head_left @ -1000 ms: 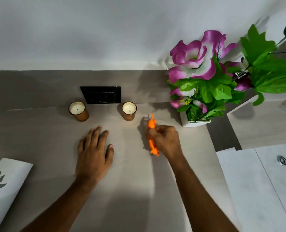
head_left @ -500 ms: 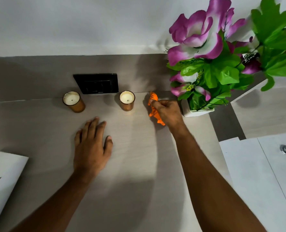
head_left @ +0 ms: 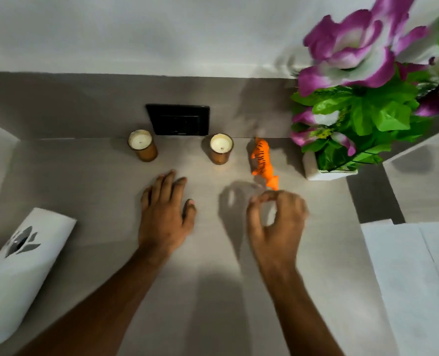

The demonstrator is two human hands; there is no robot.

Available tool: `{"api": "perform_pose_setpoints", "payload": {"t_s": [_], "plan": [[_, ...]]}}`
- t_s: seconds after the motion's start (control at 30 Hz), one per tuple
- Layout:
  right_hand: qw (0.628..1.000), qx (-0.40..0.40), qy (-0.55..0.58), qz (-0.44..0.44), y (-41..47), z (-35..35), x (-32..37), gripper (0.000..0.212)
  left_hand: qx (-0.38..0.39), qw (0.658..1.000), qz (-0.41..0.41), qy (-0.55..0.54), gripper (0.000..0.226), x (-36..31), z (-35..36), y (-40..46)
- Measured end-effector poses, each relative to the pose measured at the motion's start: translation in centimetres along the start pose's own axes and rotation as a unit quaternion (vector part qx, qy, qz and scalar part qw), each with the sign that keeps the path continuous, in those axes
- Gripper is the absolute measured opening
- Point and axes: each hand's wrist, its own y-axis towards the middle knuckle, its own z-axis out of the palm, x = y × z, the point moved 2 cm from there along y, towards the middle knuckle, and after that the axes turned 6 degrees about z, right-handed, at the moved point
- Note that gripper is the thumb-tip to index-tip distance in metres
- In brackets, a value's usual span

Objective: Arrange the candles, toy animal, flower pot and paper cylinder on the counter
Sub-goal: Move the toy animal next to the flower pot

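Two candles in amber glasses stand near the back wall of the counter (head_left: 213,291): the left candle (head_left: 142,145) and the right candle (head_left: 221,148). An orange striped toy tiger (head_left: 263,163) stands to the right of them, free of any hand. The white flower pot (head_left: 329,173) with pink flowers and green leaves sits further right. A white paper cylinder (head_left: 20,258) with a grey leaf print lies at the left edge. My left hand (head_left: 164,217) rests flat on the counter. My right hand (head_left: 277,227) hovers just in front of the tiger, fingers curled and empty.
A black switch plate (head_left: 178,120) is fixed to the grey backsplash between the candles. A raised counter step (head_left: 424,181) lies right of the pot, and white marble slabs (head_left: 413,278) fill the near right.
My right hand carried the tiger back toward the wall, set it down beside the right candle, let go and pulled back toward me. My left hand stayed flat.
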Motion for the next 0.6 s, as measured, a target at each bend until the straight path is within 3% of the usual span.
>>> {"api": "perform_pose_setpoints", "payload": {"t_s": [0.07, 0.13, 0.2, 0.23, 0.33, 0.47, 0.53, 0.6], "plan": [[0.993, 0.097, 0.039, -0.047, -2.9, 2.8, 1.8, 0.018, 0.001, 0.999, -0.006, -0.033, 0.054, 0.2, -0.4, -0.1], [0.980, 0.185, 0.032, -0.064, -3.7, 6.1, 3.2, 0.022, 0.008, 0.990, -0.029, -0.139, 0.047, 0.4, -1.4, -0.2], [0.963, 0.259, -0.009, -0.073, -3.4, 9.3, 4.4, 0.038, 0.013, 0.969, -0.076, -0.236, 0.042, 1.2, -3.1, -0.9], [0.954, 0.282, -0.059, -0.087, -3.5, 10.8, 4.7, 0.046, 0.013, 0.969, -0.082, -0.233, 0.040, 1.8, -4.4, -1.8], [0.907, 0.331, -0.232, -0.119, -4.1, 13.8, 4.6, 0.072, -0.006, 0.994, -0.068, -0.084, 0.038, 3.7, -8.4, -5.6], [0.893, 0.330, -0.278, -0.129, -4.1, 14.6, 3.6, 0.082, -0.040, 0.980, -0.170, 0.093, 0.065, 8.2, -14.0, -10.5], [0.890, 0.332, -0.285, -0.129, -3.9, 14.5, 3.7, 0.082, -0.005, 0.961, -0.250, 0.119, 0.088, 10.7, -15.5, -12.0], [0.885, 0.338, -0.291, -0.136, -4.0, 14.6, 3.9, 0.082, 0.064, 0.936, -0.338, 0.075, 0.100, 13.2, -15.8, -12.8]]}}
